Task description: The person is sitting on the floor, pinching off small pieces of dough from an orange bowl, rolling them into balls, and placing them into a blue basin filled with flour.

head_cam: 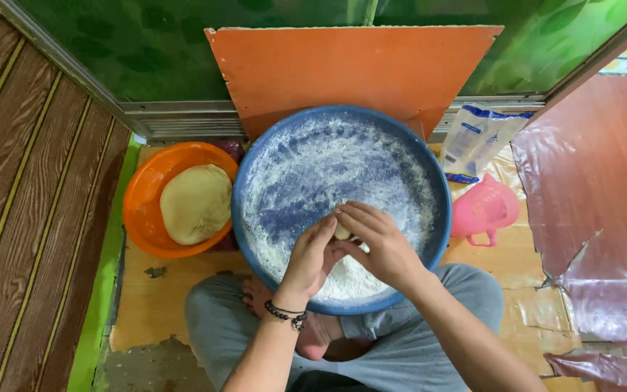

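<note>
Both hands, left hand and right hand, grip closed around small dough piece above floured blue basin.

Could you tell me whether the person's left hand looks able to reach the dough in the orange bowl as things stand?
Probably yes: the dough lies uncovered in the orange bowl on the left hand's side, nothing between, though that hand now shares a small dough piece with the right hand.

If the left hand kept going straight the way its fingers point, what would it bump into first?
The left hand points up and right at the small dough piece, which it already touches, with the right hand just behind. Beyond lies the floured blue tray.
</note>
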